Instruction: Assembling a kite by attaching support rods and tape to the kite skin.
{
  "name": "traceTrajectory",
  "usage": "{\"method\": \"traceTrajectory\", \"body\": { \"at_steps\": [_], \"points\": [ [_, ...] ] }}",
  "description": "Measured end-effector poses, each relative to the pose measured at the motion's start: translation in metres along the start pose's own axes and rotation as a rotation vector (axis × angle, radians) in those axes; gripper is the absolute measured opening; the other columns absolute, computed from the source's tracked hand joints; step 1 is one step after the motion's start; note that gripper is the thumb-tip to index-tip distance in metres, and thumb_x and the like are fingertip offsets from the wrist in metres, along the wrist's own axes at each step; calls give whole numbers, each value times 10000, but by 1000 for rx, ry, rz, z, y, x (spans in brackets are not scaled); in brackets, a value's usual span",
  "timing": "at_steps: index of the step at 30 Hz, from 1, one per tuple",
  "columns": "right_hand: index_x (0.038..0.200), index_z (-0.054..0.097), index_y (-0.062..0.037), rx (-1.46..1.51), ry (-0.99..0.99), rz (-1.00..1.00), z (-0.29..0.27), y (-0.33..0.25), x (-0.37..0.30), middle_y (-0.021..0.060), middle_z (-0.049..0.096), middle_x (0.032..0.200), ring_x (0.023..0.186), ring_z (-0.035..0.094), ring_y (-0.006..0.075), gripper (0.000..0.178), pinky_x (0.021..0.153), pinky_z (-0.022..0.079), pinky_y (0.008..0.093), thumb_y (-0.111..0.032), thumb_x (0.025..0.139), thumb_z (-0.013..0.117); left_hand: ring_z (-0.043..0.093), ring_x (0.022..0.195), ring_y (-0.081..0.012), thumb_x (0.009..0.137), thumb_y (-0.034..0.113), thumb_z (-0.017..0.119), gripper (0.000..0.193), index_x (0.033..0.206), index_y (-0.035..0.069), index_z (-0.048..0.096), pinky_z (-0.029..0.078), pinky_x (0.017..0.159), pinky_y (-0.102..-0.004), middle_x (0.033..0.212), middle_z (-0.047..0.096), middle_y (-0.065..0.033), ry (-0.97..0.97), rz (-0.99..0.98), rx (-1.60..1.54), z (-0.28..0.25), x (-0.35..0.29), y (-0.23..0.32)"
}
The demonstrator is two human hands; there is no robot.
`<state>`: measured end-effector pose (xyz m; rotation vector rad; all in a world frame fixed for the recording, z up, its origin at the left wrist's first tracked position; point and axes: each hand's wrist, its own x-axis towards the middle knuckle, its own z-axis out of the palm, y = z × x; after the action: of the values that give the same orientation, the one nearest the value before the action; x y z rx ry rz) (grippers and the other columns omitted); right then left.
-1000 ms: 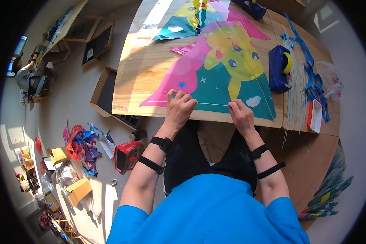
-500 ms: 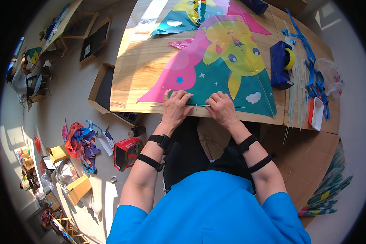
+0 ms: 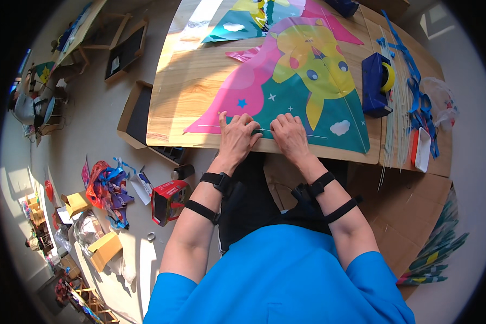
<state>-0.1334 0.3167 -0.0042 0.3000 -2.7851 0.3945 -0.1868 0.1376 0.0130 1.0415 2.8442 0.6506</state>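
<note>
A kite sheet [image 3: 329, 110] with a yellow cartoon figure on pink and dark green lies flat on the wooden table, its broad edge toward me. A thin white rod [image 3: 316, 135] runs from side to side over the sheet near that edge. My left hand [image 3: 236, 134] has its fingers bent around the rod left of its middle. My right hand [image 3: 289, 136] is closed on the rod a short way to the right, fingertips pressed down. A small pale piece sits on the rod between my hands. My fingers partly hide the rod.
A second kite sheet [image 3: 232, 27] lies at the far side of the table [image 3: 183, 81]. To the right are a blue tape dispenser [image 3: 373, 86], a bundle of thin rods [image 3: 397, 113], blue ribbon [image 3: 413, 86] and a red-and-white tray [image 3: 422, 150]. Boxes and bags litter the floor at left.
Both hands have moved a little away from me with the rod. It has gone from beside the sheet's near edge to farther over the sheet.
</note>
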Motion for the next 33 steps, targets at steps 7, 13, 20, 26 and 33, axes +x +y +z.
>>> {"method": "traceTrajectory", "body": {
  "at_steps": [7, 13, 20, 26, 33],
  "points": [
    [804, 572, -116, 46, -20, 46, 9, 0, -7, 48, 547, 816, 854, 556, 231, 63, 745, 417, 368, -132, 788, 630, 584, 986, -191, 770, 176, 729, 223, 989, 198, 690, 205, 1085, -544, 958, 599, 8, 38, -15, 5, 3, -1, 3],
    [823, 586, -117, 111, -76, 106, 6, 1, -6, 47, 568, 840, 865, 563, 235, 60, 741, 408, 385, -129, 792, 636, 566, 1032, -194, 767, 149, 731, 299, 1054, 217, 682, 194, 1091, -547, 998, 590, 4, -13, -18, 18, -1, 1, 5],
    [829, 587, -111, 145, -139, 152, 6, 2, -3, 54, 578, 855, 897, 570, 248, 70, 747, 406, 398, -112, 793, 647, 534, 1105, -222, 770, 125, 737, 383, 1128, 224, 643, 205, 1078, -572, 1030, 585, 1, -71, -85, -99, 4, 0, -4],
    [844, 600, -104, 171, -191, 199, 7, 4, -2, 60, 597, 883, 928, 578, 258, 78, 742, 409, 414, -91, 790, 656, 533, 1111, -215, 768, 129, 749, 419, 1154, 237, 627, 174, 1092, -600, 1033, 591, 11, -159, -141, -146, 1, 5, -7],
    [849, 607, -110, 184, -238, 207, 7, 5, 0, 58, 603, 890, 937, 582, 262, 90, 731, 415, 422, -79, 779, 655, 530, 1113, -227, 770, 127, 747, 410, 1147, 236, 626, 134, 1105, -621, 1035, 590, 4, -174, -151, -152, 1, 5, -7]
  ]
}}
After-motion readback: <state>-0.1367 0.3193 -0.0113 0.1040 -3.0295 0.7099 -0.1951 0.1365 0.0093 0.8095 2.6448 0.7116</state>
